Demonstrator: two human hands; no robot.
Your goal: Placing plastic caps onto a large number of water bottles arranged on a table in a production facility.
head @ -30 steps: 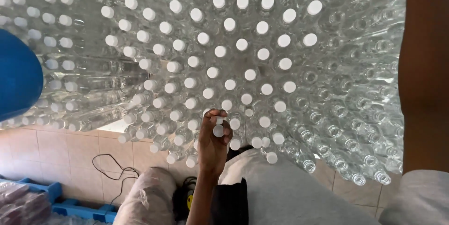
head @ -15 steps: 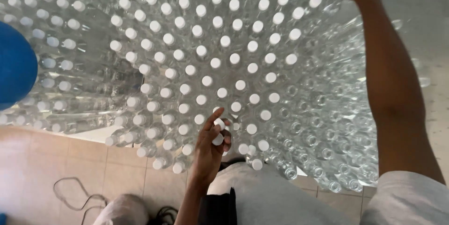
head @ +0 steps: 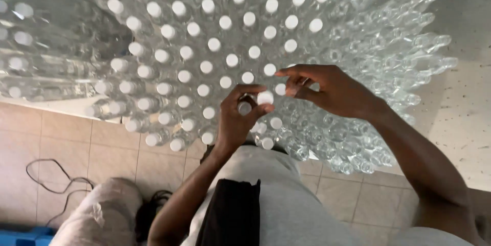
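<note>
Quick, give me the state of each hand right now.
Left hand: fingers pinched on a white cap over a clear bottle.
Right hand: fingers curled beside that cap, holding nothing visible.

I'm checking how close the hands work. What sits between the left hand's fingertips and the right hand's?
In the head view, one white bottle cap sits between the left hand and right hand, among clear plastic bottles.

The bottles (head: 169, 62) were clear and colourless, each topped with a white cap (head: 265, 97). The floor tiles (head: 102, 159) were pale beige with lighter grout lines, crossed by a thin black cable (head: 56, 179). The person's shirt (head: 286, 200) was light grey, a black cloth (head: 230, 215) draped over it.
</note>
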